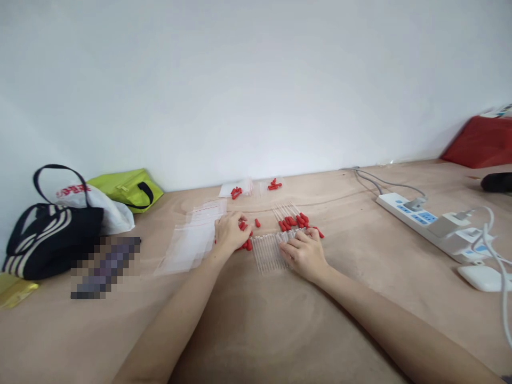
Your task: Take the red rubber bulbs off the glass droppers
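My left hand [231, 230] is over a small pile of red rubber bulbs [248, 244], its fingers curled and pinched at a bulb by the fingertips. My right hand [306, 255] lies over the right end of a row of clear dropper tubes [266, 255], fingers bent and closed around the top of a tube; its grip is partly hidden. Just beyond it lie several droppers with red bulbs [291, 221] fitted on their ends. One loose red bulb [257, 223] sits between my hands.
Clear zip bags [192, 240] lie left of my left hand. More bags with red bulbs [236, 192] are near the wall. At right is a white power strip [416, 216] with chargers and cables. Black bag [52, 234], green bag [124, 186] and white plastic bag [116, 213] stand left.
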{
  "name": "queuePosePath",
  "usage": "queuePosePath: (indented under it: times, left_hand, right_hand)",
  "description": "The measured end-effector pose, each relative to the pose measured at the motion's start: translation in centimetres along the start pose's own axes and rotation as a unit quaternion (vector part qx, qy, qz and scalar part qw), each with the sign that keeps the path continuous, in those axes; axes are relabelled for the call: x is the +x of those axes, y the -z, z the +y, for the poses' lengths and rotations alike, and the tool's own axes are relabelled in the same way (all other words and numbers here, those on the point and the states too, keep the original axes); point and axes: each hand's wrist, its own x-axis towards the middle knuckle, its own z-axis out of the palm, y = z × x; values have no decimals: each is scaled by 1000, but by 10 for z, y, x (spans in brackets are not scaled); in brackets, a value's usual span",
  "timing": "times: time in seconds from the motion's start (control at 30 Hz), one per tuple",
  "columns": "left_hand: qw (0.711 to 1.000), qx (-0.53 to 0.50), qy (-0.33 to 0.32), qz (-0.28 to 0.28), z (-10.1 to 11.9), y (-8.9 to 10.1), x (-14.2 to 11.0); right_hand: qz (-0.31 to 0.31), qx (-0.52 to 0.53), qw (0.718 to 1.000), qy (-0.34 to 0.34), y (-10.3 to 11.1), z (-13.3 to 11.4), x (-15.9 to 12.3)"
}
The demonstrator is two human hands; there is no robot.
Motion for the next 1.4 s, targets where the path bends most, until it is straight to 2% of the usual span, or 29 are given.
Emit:
queuePosePath:
  times: [0.1, 0.2, 0.37, 0.57, 0.73, 0.9, 1.03, 1.1, 1.17, 1.27, 1.33, 1.4]
  left_hand:
    - [999, -16, -42, 14, 14, -2, 2]
    - [997, -19, -65, -29, 30, -11, 8]
    - [989, -31, -5, -147, 56, -28, 27]
    - [987, -41, 8, -156, 80, -34, 40]
    - [976, -33, 4, -217, 94, -35, 41]
    - [972, -23, 28, -232, 103, -40, 43]
    - [971, -30, 32, -235, 106, -34, 46]
    - [972, -45, 31, -229, 101, -26, 44]
    - [978, -60, 21, -198, 92, -18, 38]
    - [994, -48, -49, -87, 71, -7, 19]
    - [991, -29, -129, -4, 55, -3, 3]
    - [978, -20, -203, 41, 42, -1, -14]
  right_hand:
    - [-27, 29, 999, 3, 1, 0, 0]
    - [-60, 51, 997, 7, 3, 0, 0]
    - [-108, 60, 992, 15, 2, 1, -2]
    - [-123, 64, 990, 16, -3, 3, -1]
    - [-140, 67, 988, -1, -2, 4, 0]
    - [-104, 91, 990, -31, 2, 6, 1]
    - [-31, 83, 986, -141, 6, 16, -1]
    - [0, 71, 978, -194, 8, 25, -3]
    - [23, 57, 970, -234, 8, 36, -6]
    - [67, 43, 962, -262, 10, 49, -9]
    - [83, 30, 967, -239, 13, 53, -9]
    - [65, 14, 982, -178, 17, 53, -8]
